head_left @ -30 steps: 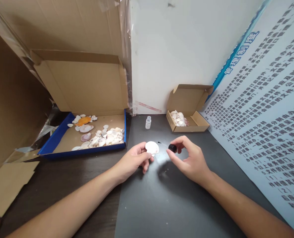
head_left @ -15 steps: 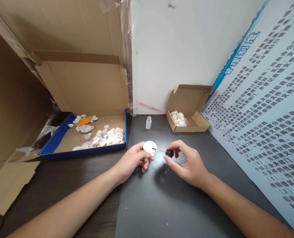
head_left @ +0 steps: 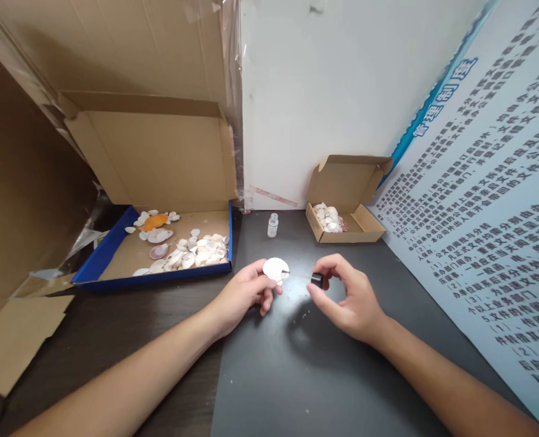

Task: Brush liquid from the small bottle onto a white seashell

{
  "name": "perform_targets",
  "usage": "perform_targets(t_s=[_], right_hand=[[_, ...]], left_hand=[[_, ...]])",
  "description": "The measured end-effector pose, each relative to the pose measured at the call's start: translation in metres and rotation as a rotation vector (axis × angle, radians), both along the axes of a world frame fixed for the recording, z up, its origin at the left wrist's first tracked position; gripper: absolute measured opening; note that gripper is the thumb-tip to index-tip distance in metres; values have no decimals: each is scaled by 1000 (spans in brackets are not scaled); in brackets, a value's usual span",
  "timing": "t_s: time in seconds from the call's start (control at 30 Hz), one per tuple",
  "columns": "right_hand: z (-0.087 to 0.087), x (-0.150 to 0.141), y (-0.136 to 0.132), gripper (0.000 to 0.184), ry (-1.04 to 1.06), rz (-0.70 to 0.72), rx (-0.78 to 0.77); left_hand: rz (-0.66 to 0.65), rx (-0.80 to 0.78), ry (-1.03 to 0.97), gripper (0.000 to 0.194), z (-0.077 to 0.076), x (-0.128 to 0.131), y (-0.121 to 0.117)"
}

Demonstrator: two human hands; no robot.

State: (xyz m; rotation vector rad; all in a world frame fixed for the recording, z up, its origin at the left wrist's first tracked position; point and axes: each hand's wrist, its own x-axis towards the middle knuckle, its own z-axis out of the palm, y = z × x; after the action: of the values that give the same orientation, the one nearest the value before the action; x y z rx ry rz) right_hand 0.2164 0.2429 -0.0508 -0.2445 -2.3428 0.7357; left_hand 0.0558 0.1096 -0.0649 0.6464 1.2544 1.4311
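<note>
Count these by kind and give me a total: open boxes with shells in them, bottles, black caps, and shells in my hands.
Open boxes with shells: 2 (blue-sided box, small brown box)
Bottle: 1
Black cap: 1
Hand-held shell: 1
Total: 5

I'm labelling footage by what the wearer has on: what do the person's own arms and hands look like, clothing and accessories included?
Both the left hand and the right hand are bare, with no gloves. No rings, watch or bracelets show. The forearms are uncovered as far as the view reaches, so no sleeves are visible.
</note>
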Motion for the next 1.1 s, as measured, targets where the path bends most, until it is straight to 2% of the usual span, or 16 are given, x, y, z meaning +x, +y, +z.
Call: perform_targets(t_s=[0.07,0.2,0.33,0.5,0.63,0.77,0.9,1.03,1.1], right_hand=[[0,0,0,13,-33,11,7],[-1,1,0,13,-21,-80,-12],[-1,2,0,14,-5,25,-24],[-1,1,-1,14,-12,-41,-39],[-1,1,-1,14,-25,50,-28],[-1,1,-2,13,-20,-52,-22],[-1,-1,-1,13,-27,31,-22],[-1,-1,-1,13,-32,-43,-18],[-1,0,-2,12,-12,-17,-29]], left_hand=[[1,0,4,15,0,0,0],[-3,0,8,15,1,1,-1],[1,6,0,14,0,0,-1],[-2,9,5,16,-1,0,0],[-6,24,21,16,-2,0,0],[-9,28,62,18,-2,1,0],[-29,42,105,21,-4,0,1],[-37,43,117,22,-5,0,1],[-39,39,113,24,-6,-1,2]])
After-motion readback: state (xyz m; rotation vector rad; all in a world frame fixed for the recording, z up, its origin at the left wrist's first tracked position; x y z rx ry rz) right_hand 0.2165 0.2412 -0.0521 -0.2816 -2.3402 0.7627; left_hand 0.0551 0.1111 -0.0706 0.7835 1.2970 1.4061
